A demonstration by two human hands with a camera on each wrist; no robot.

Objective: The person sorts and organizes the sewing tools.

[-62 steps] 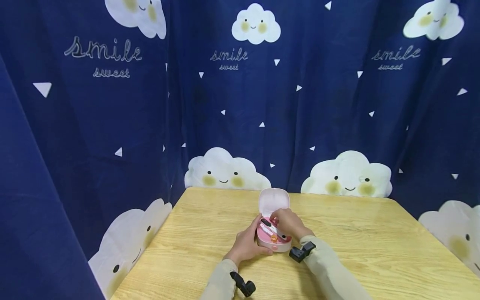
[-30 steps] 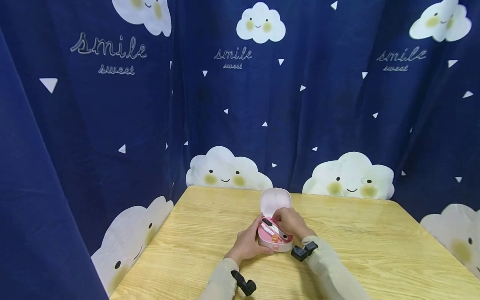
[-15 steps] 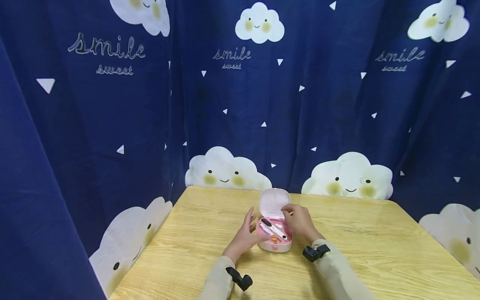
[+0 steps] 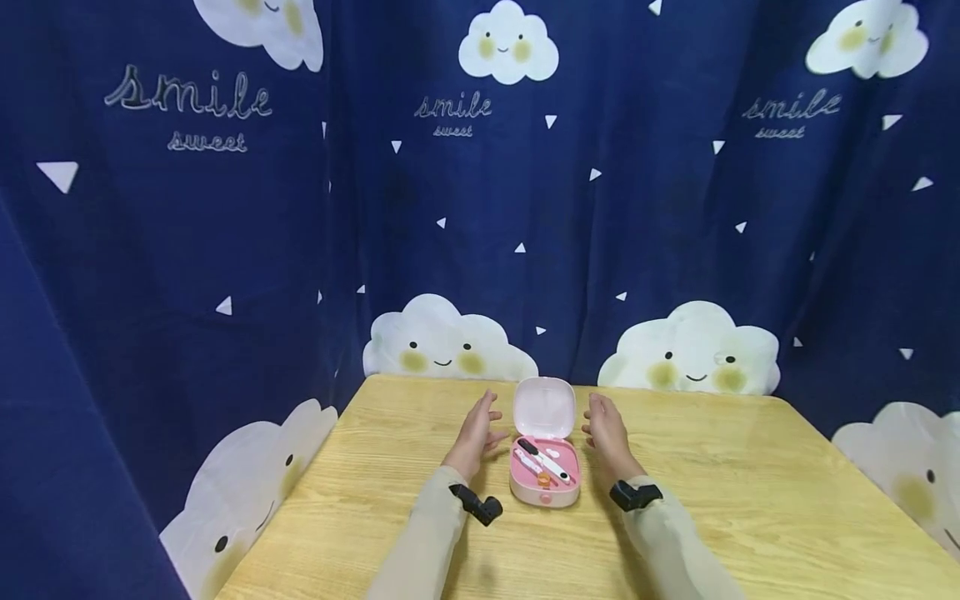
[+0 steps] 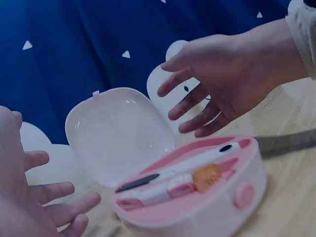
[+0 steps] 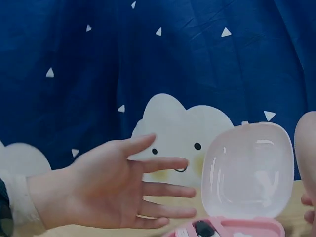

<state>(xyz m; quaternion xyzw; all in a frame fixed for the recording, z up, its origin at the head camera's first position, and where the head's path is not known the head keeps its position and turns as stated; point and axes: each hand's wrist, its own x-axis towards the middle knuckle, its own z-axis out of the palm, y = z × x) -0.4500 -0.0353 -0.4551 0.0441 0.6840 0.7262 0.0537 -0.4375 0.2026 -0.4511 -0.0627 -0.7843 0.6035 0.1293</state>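
A small pink case (image 4: 525,494) stands on the table with its pale pink lid (image 4: 543,408) raised at the back. Inside lie a white stick-like tool (image 4: 553,468) with a black end, a shorter white-and-pink piece (image 5: 157,193), an orange piece (image 4: 543,480) and a small white piece (image 4: 552,453). To the left of the case is my left hand (image 4: 472,435), fingers spread, holding nothing. My right hand (image 4: 609,433) is on the other side, also apart from the case and holding nothing. In the left wrist view its fingers look loosely extended.
The case sits on a light wooden table (image 4: 735,483). A dark blue curtain (image 4: 637,208) with cloud prints hangs behind and along both sides. A round pink button (image 5: 243,196) marks the case's front.
Earlier my left hand held the case's side while my right fingers worked inside it. Both hands have since let go and moved apart to either side; the contents now lie uncovered.
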